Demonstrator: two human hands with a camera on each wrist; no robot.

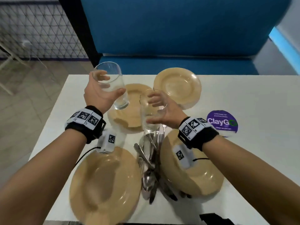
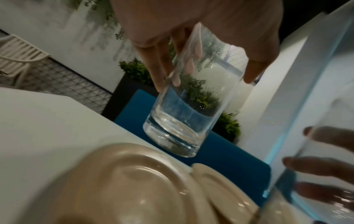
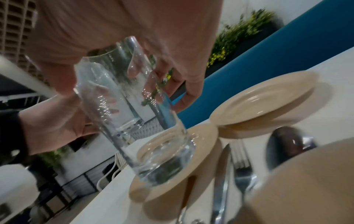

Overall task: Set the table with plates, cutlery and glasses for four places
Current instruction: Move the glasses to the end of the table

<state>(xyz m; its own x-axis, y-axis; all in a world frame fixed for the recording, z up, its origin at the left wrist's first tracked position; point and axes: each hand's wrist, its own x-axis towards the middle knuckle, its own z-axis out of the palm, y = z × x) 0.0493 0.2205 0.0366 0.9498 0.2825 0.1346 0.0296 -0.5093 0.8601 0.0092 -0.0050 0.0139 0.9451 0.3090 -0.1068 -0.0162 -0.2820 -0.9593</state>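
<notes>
My left hand (image 1: 109,84) grips a clear empty glass (image 1: 121,101), tilted and raised over the table's far left. In the left wrist view its fingers (image 2: 161,65) and thumb wrap that glass (image 2: 184,115). My right hand (image 1: 153,111) holds a second clear glass (image 1: 144,109) over the near edge of the middle plate (image 1: 129,117); the right wrist view shows this glass (image 3: 145,136) tilted above the plate (image 3: 201,144). Three more tan plates lie far right (image 1: 177,86), near left (image 1: 105,184) and near right (image 1: 194,172). A cutlery pile (image 1: 151,168) lies between the near plates.
The white table (image 1: 243,95) carries a round purple sticker (image 1: 222,123) at the right. A blue bench (image 1: 170,65) runs behind the far edge. Floor and a wire fence (image 1: 40,30) are to the left. A fork (image 3: 243,171), knife (image 3: 222,174) and spoon (image 3: 285,145) show close by.
</notes>
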